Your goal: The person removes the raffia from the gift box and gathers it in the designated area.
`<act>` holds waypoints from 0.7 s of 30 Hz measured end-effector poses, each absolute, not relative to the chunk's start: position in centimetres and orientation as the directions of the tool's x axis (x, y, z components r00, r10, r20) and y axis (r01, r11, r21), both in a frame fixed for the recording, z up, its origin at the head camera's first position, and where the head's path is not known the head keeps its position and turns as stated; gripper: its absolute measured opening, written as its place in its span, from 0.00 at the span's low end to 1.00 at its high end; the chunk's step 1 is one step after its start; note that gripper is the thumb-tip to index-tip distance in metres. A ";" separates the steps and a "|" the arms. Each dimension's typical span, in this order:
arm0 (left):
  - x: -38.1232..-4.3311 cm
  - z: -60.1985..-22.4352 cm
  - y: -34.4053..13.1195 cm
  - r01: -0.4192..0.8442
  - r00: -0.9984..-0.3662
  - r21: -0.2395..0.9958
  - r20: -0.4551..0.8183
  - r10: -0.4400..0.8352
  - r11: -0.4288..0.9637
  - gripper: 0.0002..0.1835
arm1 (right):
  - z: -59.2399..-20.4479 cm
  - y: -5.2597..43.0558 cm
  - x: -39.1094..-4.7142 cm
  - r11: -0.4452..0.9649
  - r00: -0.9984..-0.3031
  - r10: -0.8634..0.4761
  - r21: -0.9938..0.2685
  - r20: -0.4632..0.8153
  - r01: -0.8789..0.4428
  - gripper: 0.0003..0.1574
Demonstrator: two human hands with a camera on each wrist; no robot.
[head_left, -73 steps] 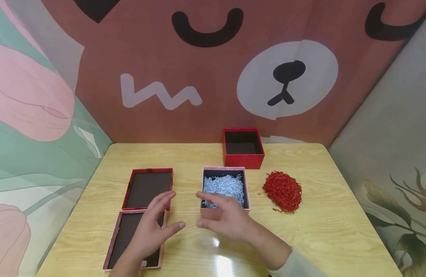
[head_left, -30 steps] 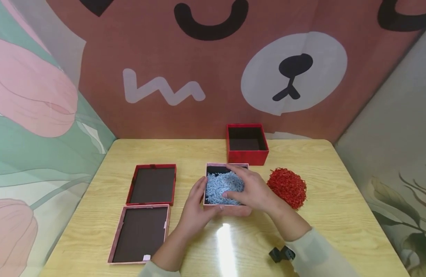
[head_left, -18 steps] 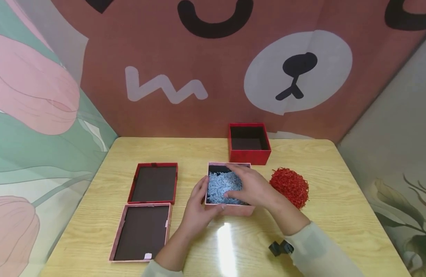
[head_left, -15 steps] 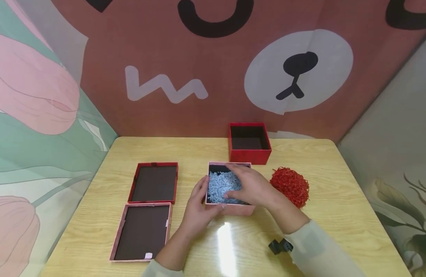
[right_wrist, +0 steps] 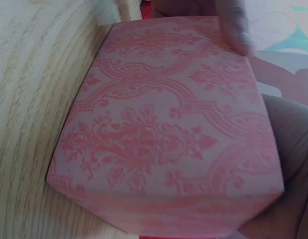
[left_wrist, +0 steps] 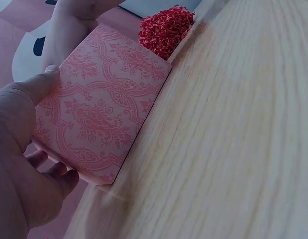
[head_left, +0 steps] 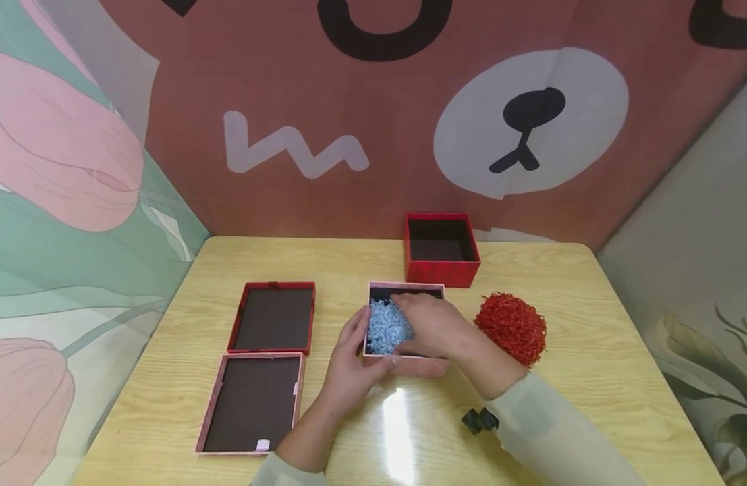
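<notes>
A pink patterned box [head_left: 409, 366] stands lidless on the table with pale blue shredded paper [head_left: 386, 329] inside. At its near left corner, my left hand [head_left: 349, 371] holds it, fingers along the left side and thumb over the front rim. In the left wrist view that left hand's thumb [left_wrist: 42, 84] lies on the rim of the patterned front. My right hand [head_left: 436, 327] reaches down into the box from the right, its fingers curled into the blue paper, covering the right part of it. The fingertips are sunk in and hidden.
An open red box [head_left: 443, 272] stands behind the pink box. Red shredded paper [head_left: 511, 327] is heaped to the right. At left lie a red lid [head_left: 274, 318] and a pink lid [head_left: 252, 405], insides up. A small black object [head_left: 479, 422] shows by the right sleeve.
Both hands came inward to the pink box; the left took hold of its corner. The right hand, earlier spread over the paper, has sunk deeper into it with its fingers closing.
</notes>
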State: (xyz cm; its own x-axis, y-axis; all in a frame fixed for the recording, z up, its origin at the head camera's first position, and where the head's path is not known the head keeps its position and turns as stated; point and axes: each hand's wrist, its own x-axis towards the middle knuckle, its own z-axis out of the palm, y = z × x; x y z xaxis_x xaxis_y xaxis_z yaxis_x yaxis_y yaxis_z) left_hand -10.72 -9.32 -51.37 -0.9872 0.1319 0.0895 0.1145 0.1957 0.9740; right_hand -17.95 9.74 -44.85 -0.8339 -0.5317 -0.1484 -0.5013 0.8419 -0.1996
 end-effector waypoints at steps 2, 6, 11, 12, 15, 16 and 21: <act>-10.7 -51.4 -9.3 0.117 -0.987 0.971 0.090 0.133 0.206 0.56 | -45.1 9.4 -18.2 0.844 -0.829 -0.531 -0.189 -0.176 -0.501 0.68; -10.7 -51.5 -9.3 0.126 -0.986 0.967 0.097 0.139 0.221 0.55 | -45.2 8.8 -18.8 0.840 -0.808 -0.541 -0.207 -0.234 -0.502 0.71; -10.7 -51.5 -9.4 0.133 -0.984 0.969 0.104 0.142 0.208 0.55 | -45.2 8.4 -19.6 0.821 -0.775 -0.568 -0.268 -0.279 -0.505 0.74; -10.7 -51.5 -9.4 0.131 -0.985 0.969 0.103 0.140 0.209 0.55 | -45.2 8.4 -19.7 0.816 -0.769 -0.573 -0.283 -0.285 -0.504 0.75; -10.7 -51.4 -9.5 0.128 -0.986 0.968 0.100 0.136 0.215 0.55 | -45.3 8.3 -20.0 0.810 -0.756 -0.580 -0.318 -0.303 -0.494 0.75; -10.7 -51.4 -9.5 0.126 -0.986 0.968 0.099 0.135 0.215 0.55 | -45.4 8.2 -20.0 0.808 -0.752 -0.581 -0.327 -0.310 -0.490 0.75; -10.8 -51.6 -9.4 0.125 -0.986 0.970 0.097 0.138 0.208 0.55 | -46.3 8.0 -20.2 0.797 -0.737 -0.594 -0.363 -0.322 -0.484 0.76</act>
State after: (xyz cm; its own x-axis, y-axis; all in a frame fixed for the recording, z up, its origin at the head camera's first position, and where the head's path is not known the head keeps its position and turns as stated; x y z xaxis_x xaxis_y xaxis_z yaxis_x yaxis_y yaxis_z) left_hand -10.77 -9.44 -51.56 -0.9856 0.1380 0.0974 0.1249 0.2079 0.9701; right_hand -20.16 7.95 -46.26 -0.7369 -0.5942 -0.3222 -0.4836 0.7965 -0.3629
